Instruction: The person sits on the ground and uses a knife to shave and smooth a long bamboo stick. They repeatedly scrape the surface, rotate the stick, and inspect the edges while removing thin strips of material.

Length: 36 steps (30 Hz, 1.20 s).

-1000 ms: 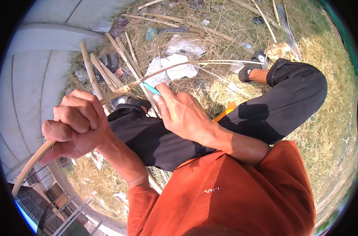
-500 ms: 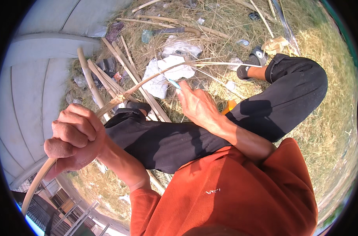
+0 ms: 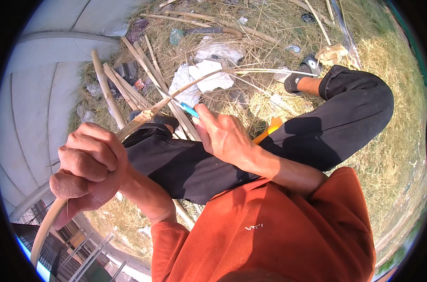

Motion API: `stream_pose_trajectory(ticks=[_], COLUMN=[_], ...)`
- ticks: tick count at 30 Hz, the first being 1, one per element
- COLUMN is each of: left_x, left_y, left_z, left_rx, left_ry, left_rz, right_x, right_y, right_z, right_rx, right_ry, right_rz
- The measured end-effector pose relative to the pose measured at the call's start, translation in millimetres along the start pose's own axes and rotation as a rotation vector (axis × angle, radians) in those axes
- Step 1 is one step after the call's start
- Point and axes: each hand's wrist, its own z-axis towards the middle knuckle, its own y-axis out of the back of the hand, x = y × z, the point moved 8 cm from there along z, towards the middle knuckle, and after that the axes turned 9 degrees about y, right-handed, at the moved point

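My left hand is closed in a fist round a long wooden strip, which looks like split cane or bamboo. The strip runs from the lower left up through the fist and bends away to the right. Just beyond the fist its surface is rough and splintered. My right hand grips a knife with a light blue handle. Its thin blade reaches up and left to the strip, seemingly touching it just past the splintered part. Most of the handle is hidden by my fingers.
Several long wooden poles lie by the grey panel wall on the left. White plastic sheeting, a curved-handled stick and litter lie on dry grass. An orange object rests against my right leg.
My right hand and the knife have moved left and toward me, bringing the blade up to the strip. My left fist has barely shifted and still grips the strip.
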Motion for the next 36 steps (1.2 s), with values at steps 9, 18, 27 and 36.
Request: stream_pose_trajectory(ticks=[9, 18, 27, 36], left_x=[3.1, 6.6, 6.4, 5.2], left_y=[-9.0, -11.6, -4.0, 7.8], left_z=[0.2, 3.4, 5.9, -1.9], left_rx=[0.069, 0.037, -0.086, -0.286], left_ry=[-0.002, -0.015, -0.03, -0.013], left_rz=[-0.046, -0.092, -0.01, 0.052], right_x=[23.3, 18.8, -58.1, 44.8], right_y=[18.6, 18.4, 4.4, 7.8], right_z=[-1.8, -1.4, -9.5, 8.0], right_rx=[-0.02, -0.024, 0.144, -0.041], right_ry=[0.055, 0.052, -0.339, 0.026], right_rz=[0.09, 0.077, 0.002, 0.209])
